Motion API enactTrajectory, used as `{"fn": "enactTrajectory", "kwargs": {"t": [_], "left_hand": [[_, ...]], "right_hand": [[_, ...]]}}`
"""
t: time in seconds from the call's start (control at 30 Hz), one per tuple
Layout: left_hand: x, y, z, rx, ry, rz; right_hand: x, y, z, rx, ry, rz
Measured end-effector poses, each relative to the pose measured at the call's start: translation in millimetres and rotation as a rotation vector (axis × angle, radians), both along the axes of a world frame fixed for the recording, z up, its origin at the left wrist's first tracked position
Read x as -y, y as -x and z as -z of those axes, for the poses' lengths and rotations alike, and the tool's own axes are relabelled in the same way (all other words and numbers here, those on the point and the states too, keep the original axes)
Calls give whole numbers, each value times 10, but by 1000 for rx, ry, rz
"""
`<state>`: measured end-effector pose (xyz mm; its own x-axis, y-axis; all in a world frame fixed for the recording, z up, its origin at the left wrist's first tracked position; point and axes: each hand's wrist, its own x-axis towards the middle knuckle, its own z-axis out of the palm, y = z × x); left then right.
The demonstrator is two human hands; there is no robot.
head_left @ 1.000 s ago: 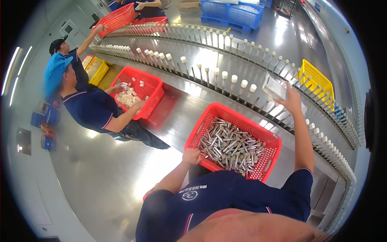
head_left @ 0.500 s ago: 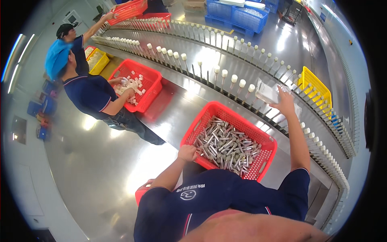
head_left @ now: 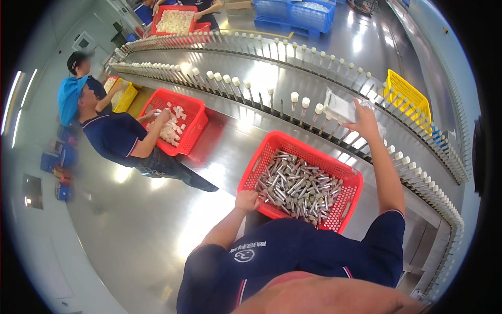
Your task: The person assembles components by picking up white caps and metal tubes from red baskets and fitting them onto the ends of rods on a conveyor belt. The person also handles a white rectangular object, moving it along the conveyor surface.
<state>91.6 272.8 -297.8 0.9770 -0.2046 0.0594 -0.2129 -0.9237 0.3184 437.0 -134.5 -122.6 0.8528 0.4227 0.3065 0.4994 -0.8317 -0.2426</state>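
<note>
My right hand [head_left: 363, 124] reaches over the spindle line with thumb and fingers around a clear plastic bag [head_left: 339, 108] with white contents. The bag lies over the conveyor among upright spindles, some topped with white caps [head_left: 294, 98]. Lower down, my left hand [head_left: 247, 200] is closed at the near left edge of a red perforated basket [head_left: 351, 180]; its fingertips are partly hidden at the rim. Inside the basket lies a heap of short silvery metal pieces with thicker greyish ends [head_left: 300, 186]. How firmly the right fingers press the bag does not show.
A co-worker in a blue cap [head_left: 70, 97] handles white pieces in another red basket [head_left: 196, 123] at left. Others stand behind by a yellow basket [head_left: 125, 99] and a filled red basket [head_left: 153, 29]. Beyond the line are a yellow crate [head_left: 408, 97] and blue crates [head_left: 314, 18].
My view has shifted slightly. My right hand stays on the bag and my left hand at the basket. The far red basket, tilted earlier, is now level and shows white pieces.
</note>
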Motion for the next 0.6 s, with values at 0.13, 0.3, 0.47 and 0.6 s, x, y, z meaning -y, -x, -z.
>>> {"fn": "enactTrajectory", "kwargs": {"t": [0.13,0.3,0.47,0.6], "left_hand": [[9,22,8,5,-18,22],[136,-75,-118,-251,-116,-78],[158,-541,-50,-312,-234,-35],[202,-959,-264,191,-189,-118]], "right_hand": [[-17,83,-61,-83,20,53],[99,127,1,-44,-18,52],[54,191,38,66,6,-7],[-12,265,-30,27,-49,25]]}}
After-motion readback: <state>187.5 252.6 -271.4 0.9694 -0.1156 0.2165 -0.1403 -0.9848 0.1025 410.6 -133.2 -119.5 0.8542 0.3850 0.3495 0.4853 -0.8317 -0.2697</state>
